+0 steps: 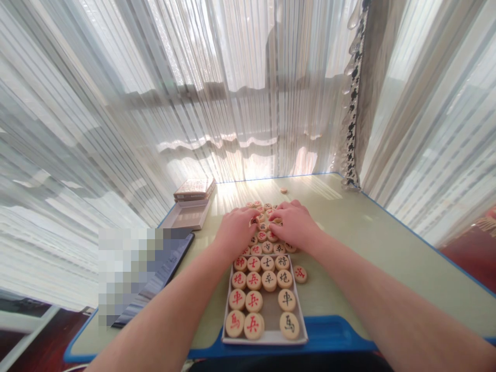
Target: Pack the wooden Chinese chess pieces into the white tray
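A shallow white box [267, 333] near the table's front edge holds columns of round xiangqi pieces, red characters on the left, black on the right. Its third column has bare floor in the lower part. Past its far edge lies a crowded group of loose xiangqi pieces [262, 235], face up in red and black. My left hand [240, 227] rests at the group's left side, thumb and fingers apart around a piece. On the other side my right hand [296, 223] touches pieces with curved, parted fingers. Both hands partly hide the group.
One red-marked piece [299, 274] lies right of the box, and another piece [283, 190] sits far back. At left are a box lid or tray [188, 216], a stacked box [195, 188] and a tablet [170, 268]. Curtains [248, 103] hang behind the pale blue-edged table [372, 248].
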